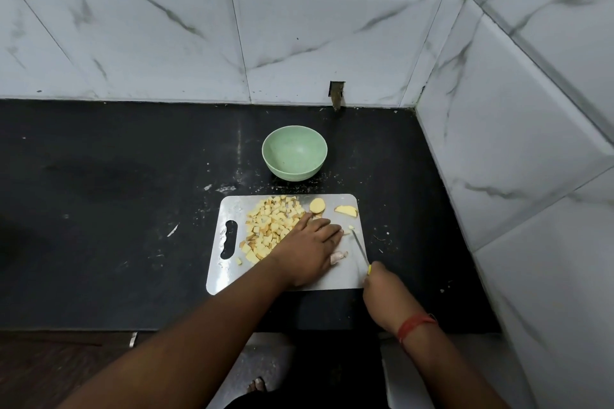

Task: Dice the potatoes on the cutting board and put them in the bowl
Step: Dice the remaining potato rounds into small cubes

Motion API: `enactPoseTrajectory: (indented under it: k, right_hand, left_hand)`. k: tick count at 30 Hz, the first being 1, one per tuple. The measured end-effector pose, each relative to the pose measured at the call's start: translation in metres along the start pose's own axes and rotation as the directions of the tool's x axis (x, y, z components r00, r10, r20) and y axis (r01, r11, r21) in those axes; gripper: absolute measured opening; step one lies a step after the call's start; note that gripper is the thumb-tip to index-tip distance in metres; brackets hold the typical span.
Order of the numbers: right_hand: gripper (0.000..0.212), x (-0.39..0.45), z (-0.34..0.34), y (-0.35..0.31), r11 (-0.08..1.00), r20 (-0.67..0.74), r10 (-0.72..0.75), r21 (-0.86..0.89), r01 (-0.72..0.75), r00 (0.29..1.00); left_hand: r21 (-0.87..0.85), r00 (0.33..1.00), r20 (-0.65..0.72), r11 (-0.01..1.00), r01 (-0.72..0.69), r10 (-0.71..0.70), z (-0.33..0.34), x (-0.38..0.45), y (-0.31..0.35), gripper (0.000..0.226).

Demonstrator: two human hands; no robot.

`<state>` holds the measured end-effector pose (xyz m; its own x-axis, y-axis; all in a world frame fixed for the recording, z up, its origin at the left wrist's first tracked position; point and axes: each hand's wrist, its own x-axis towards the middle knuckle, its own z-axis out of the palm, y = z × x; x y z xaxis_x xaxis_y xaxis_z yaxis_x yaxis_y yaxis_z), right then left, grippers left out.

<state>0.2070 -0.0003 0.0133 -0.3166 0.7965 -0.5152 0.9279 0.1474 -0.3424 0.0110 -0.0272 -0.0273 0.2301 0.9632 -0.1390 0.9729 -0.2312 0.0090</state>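
Your left hand (307, 251) lies flat, grip relaxed, on cutting board (282, 279) beside diced potatoes (270, 227). Your right hand (382, 285) grips knife (360, 247). Bowl (294, 153) near tabletop's back edge.

Surface (116, 196): black, matte, set into a corner. White specks and smears scattered over it, densest near the middle; one dull darker patch toward the left.

Back wall (166, 36): large white tiles with grey marble veining, thin dark grout lines. Side wall (531, 109) on the right, same tile, meets the back wall at a vertical corner.

Small dark notch (337, 95) in the back wall at its base, just above the surface.

Below the front edge: brown wood-look floor (50, 372) at left.

Light: even, cool, soft shadows.
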Motion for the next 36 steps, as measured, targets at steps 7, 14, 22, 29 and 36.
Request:
enactPoseTrajectory:
  k: [7,14,22,29,36]
  right_hand:
    - [0.023,0.006,-0.002,-0.009,0.999,0.031,-0.027,-0.022,0.027,0.999]
    - [0.03,0.015,0.004,-0.013,0.996,0.061,0.006,-0.084,-0.001,0.998]
    - [0.01,0.008,0.005,-0.003,0.995,0.127,-0.009,-0.1,0.022,0.992]
    - [0.013,-0.014,-0.014,0.027,0.624,0.48,-0.06,0.703,-0.343,0.875]
    - [0.015,-0.008,-0.032,0.042,0.175,0.427,-0.214,0.902,-0.396,0.878]
  left_hand:
    - [-0.008,1.0,0.029,1.0,0.004,-0.004,0.001,0.002,0.0,0.063]
    - [-0.02,1.0,0.026,1.0,0.006,-0.005,-0.004,0.003,0.001,0.077]
    - [-0.016,1.0,0.008,0.999,0.028,-0.028,-0.007,0.003,0.003,0.081]
    - [-0.064,0.997,-0.068,0.998,0.024,-0.028,-0.001,0.003,0.004,0.072]
    - [-0.089,0.977,-0.211,0.996,-0.025,0.005,-0.004,0.013,0.01,0.058]
